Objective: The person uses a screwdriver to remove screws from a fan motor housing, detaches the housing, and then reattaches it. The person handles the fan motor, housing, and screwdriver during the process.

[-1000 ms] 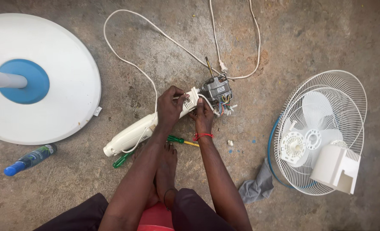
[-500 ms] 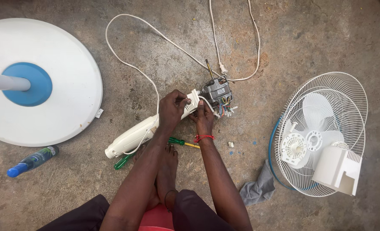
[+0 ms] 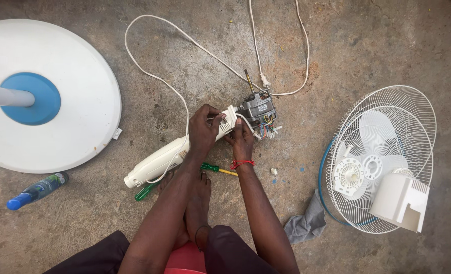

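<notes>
Head view, looking straight down at concrete floor [image 3: 367, 45]. Left hand [image 3: 204, 129] wrapped around upper end of white fan neck housing [image 3: 170, 156], fingers closed on it near its junction with bare fan motor [image 3: 258, 109]. Right hand [image 3: 241, 141] just below that junction, fingertips pressed together on housing end beside motor's coloured wire bundle [image 3: 270, 128]; whether pinching a wire or the plastic edge: cannot tell. Long axis of housing: lower left to upper right, motor at upper-right end, free end toward lower left. Motor beyond both hands, up and to the right; right hand nearer to it. White power cord [image 3: 154, 76] looping away from motor across floor. Green-handled screwdriver [image 3: 212, 168] on floor just below hands, second green handle [image 3: 145, 192] near housing's free end. Round white fan base [image 3: 83, 96] well apart at left, blue bottle [image 3: 35, 190] below it. Wire fan guard [image 3: 418, 116] with blade and white rear cover [image 3: 400, 200] well apart at right, grey rag [image 3: 306, 223] beside.
</notes>
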